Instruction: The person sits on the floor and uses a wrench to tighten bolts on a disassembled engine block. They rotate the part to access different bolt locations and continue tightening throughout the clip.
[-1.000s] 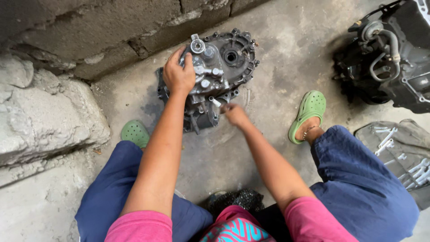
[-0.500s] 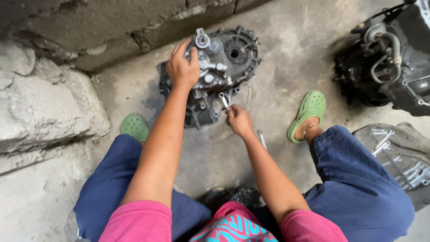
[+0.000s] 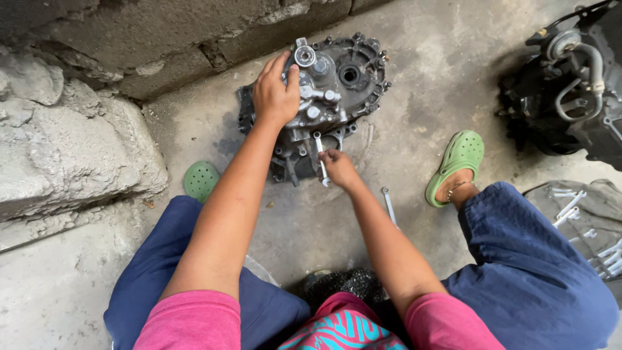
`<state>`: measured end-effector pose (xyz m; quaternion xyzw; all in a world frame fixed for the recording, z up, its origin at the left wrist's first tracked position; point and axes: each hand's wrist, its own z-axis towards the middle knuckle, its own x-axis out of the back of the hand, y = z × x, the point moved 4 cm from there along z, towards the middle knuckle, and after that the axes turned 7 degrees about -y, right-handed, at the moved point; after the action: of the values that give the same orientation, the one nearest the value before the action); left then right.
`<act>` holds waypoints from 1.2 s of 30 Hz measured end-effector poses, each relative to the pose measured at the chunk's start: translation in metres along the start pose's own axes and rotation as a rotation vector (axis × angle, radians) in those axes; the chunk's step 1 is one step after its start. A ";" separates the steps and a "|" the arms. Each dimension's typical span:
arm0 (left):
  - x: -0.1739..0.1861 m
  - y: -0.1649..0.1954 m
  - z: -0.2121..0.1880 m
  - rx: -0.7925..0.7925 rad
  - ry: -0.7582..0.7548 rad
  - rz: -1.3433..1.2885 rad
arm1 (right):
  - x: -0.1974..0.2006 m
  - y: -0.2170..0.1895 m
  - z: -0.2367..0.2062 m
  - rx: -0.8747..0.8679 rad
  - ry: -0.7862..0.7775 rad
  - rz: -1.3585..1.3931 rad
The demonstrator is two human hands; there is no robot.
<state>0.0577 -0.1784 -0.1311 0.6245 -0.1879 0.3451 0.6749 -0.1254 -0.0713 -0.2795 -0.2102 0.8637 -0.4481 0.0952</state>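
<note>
A dark metal gearbox housing (image 3: 350, 78) stands on the concrete floor near a block wall. My left hand (image 3: 275, 94) presses flat on its upper left side, next to a silver shaft end. My right hand (image 3: 338, 167) grips a small silver wrench (image 3: 320, 152) whose head sits on a bolt at the housing's lower edge. A second wrench (image 3: 389, 204) lies on the floor just right of my right forearm.
Another engine part (image 3: 570, 91) stands at the upper right. A grey cloth with several wrenches (image 3: 583, 220) lies at the right. My feet wear green clogs (image 3: 457, 162), (image 3: 199, 180). Rough stone (image 3: 71, 142) rises at the left.
My right hand has come up to the housing's lower edge and now holds a wrench on a bolt. The left hand stays on the housing; the view has shifted slightly.
</note>
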 end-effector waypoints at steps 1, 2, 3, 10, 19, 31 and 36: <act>-0.001 -0.001 0.000 0.000 -0.004 -0.002 | 0.008 -0.004 0.004 0.022 -0.048 -0.075; -0.001 -0.002 0.001 -0.003 -0.007 -0.005 | 0.021 -0.010 0.007 0.073 -0.032 -0.225; -0.002 -0.003 0.000 -0.004 -0.011 -0.010 | 0.033 -0.016 0.009 0.121 -0.014 -0.375; -0.003 -0.003 -0.002 -0.002 -0.007 0.001 | 0.087 -0.084 0.004 0.245 0.244 -1.104; 0.003 0.002 0.000 0.039 -0.263 0.191 | 0.062 -0.003 -0.033 0.274 0.374 -0.515; 0.068 0.006 -0.047 0.036 -0.819 0.363 | -0.003 0.002 -0.027 0.046 0.104 -0.019; 0.063 -0.003 -0.033 -0.053 -0.827 0.277 | 0.008 -0.004 -0.015 0.055 0.125 -0.333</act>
<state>0.0978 -0.1313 -0.0950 0.6617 -0.5332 0.1480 0.5059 -0.1366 -0.0657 -0.2678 -0.3195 0.8086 -0.4932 -0.0286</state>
